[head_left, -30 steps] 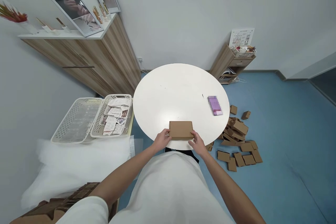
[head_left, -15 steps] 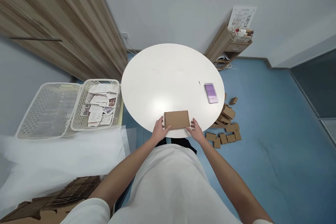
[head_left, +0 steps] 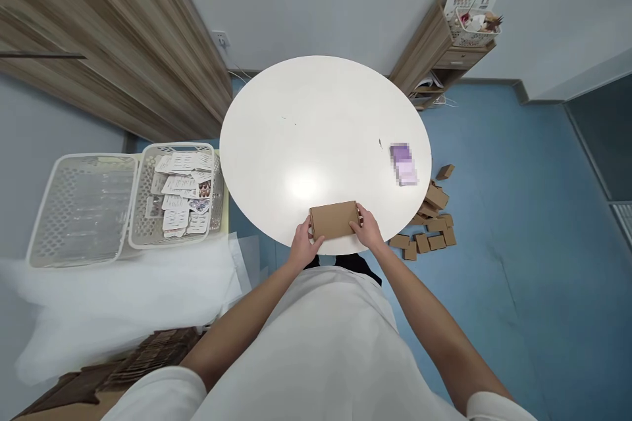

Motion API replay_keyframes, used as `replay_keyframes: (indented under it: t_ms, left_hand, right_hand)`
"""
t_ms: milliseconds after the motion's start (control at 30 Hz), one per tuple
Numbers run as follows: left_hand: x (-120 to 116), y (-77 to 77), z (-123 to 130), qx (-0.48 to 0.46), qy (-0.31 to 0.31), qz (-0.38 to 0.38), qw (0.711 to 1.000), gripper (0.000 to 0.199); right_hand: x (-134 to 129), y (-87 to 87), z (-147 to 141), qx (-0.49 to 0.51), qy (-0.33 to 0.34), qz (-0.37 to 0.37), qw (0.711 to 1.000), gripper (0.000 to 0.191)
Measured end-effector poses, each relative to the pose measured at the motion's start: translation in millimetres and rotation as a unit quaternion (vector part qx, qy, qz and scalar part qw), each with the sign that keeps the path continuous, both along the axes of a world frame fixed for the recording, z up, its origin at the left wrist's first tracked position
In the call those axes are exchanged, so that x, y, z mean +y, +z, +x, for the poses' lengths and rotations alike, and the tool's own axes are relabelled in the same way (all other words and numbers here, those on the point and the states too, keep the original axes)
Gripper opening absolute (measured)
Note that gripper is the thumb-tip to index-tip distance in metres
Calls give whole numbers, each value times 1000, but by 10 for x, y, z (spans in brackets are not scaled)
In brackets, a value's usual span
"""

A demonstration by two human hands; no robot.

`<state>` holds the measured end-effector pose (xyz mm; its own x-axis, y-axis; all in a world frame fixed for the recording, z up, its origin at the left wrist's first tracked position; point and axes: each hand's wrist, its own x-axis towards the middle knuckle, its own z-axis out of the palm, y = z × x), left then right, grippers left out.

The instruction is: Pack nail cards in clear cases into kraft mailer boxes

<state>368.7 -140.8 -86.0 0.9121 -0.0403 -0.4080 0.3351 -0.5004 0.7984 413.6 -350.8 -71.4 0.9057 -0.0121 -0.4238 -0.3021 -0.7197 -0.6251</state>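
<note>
Fingers [head_left: 318,243] of the left hand [head_left: 301,248] and right hand [head_left: 369,231] hold a brown box [head_left: 334,220] at the white table [head_left: 320,118].

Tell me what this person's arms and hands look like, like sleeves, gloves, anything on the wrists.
The left sleeve and right sleeve are plain white and short, matching the white top. Both forearms are uncovered. The left hand and right hand wear no gloves, and no watch or bracelet shows.

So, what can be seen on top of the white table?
A blurred purple item and small dark specks; near the edge, left hand and right hand hold a closed cardboard box. Its inside and anything beneath it are hidden.
</note>
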Motion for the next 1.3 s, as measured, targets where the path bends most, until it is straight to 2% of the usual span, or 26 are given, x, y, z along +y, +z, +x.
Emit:
replay_keyframes:
  t_ms: [167, 333, 467, 567, 667, 800, 967, 1000, 1100, 1200, 1300]
  left_hand:
    - [64, 30, 68, 45, 45, -4, 998, 69]
    - [55, 77, 155, 64, 34, -11, 997, 56]
    - [-110, 173, 186, 53, 54, 35, 997, 54]
    - [-385, 307, 233, 61, 46, 63, 995, 55]
    - [-831, 457, 361, 76, -17, 77, 994, 59]
    - [-1692, 570, 661, 94, -141, 78, 982, 60]
    - [-3003, 528, 1014, 84, -256, 56, 961, 64]
    - [-3258, 504, 1063, 80, -265, 38, 960, 64]
    - [-3945, 424, 1188, 78, -291, -80, 950, 63]
    - [-4453, 357, 1313, 71, -305, -153, 937, 62]
    - [-4697, 322, 1405, 56, -334, -143, 930, 66]
  right_hand:
    - [-112, 68, 37, 43, -7, 12, 999, 61]
    - [-154, 44, 88, 82, 38, 45, 995, 51]
    - [-244, 41, 79, 71, 52, 48, 995, 49]
    - [-528, 127, 62, 55, 52, 37, 996, 47]
    - [-1043, 254, 30, 31, 44, 7, 999, 45]
    - [-1926, 360, -81, 22, -21, -18, 999, 43]
    - [-2988, 308, -307, 16, -181, -33, 983, 54]
    - [-3175, 289, -349, 5, -213, -27, 977, 56]
    - [-3676, 245, -443, -53, -301, 19, 952, 63]
    - [-4065, 199, -489, -115, -353, 103, 923, 69]
    - [-4294, 79, -548, -104, -387, 148, 904, 75]
